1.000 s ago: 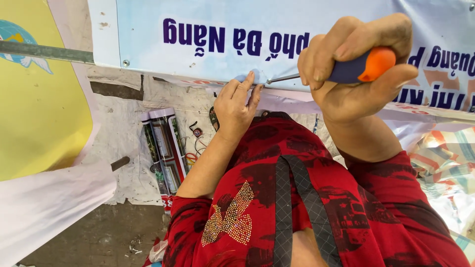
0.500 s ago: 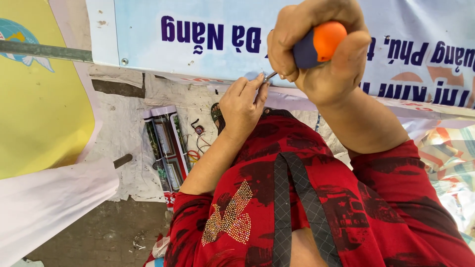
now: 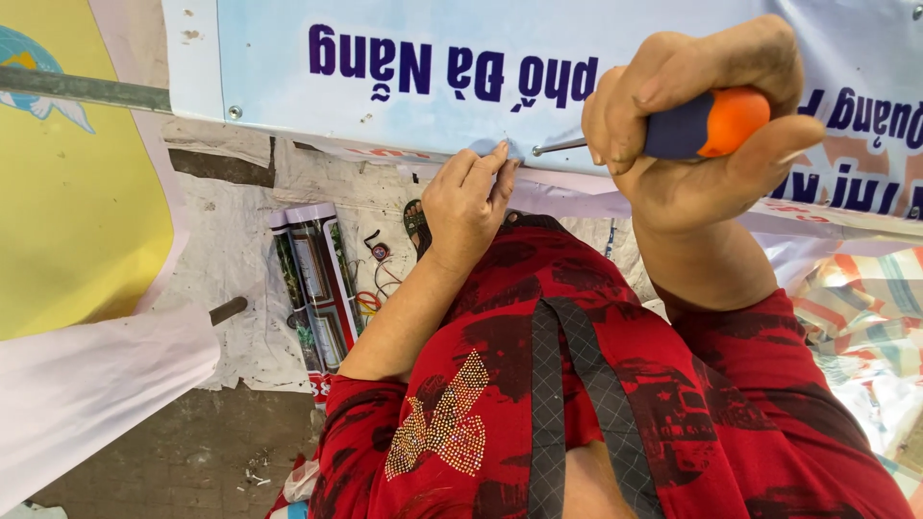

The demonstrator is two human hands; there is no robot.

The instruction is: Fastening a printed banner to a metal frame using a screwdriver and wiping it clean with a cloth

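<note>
Nearest the camera, the person's red patterned top (image 3: 596, 384) is filling the lower frame, with a dark checked strap (image 3: 548, 404) running down its middle and a patch of gold studs (image 3: 447, 423) sitting on the left shoulder. Both forearms are reaching up and away from it.

The right hand (image 3: 702, 135) is wrapping all its fingers tightly around the blue-and-orange handle of a screwdriver (image 3: 697, 130), the orange butt end poking out past the thumb side. The thin metal shaft is pointing leftwards, its tip meeting the bottom edge of a pale blue printed banner (image 3: 538, 58).

The left hand (image 3: 468, 202) is lying just beside that tip, its fingers pressed together and pinching the banner's lower edge, the fingertips touching the sheet right where the shaft is ending.

Farther off, below the banner, a crumpled whitish sheet (image 3: 240, 259) is covering the floor, with a long printed box (image 3: 312, 284) lying on it and a tangle of red and black wires (image 3: 377, 274) just beside the box. A yellow sheet (image 3: 77, 221) is occupying the left side, and a striped tarpaulin (image 3: 860, 317) is lying at the right.
</note>
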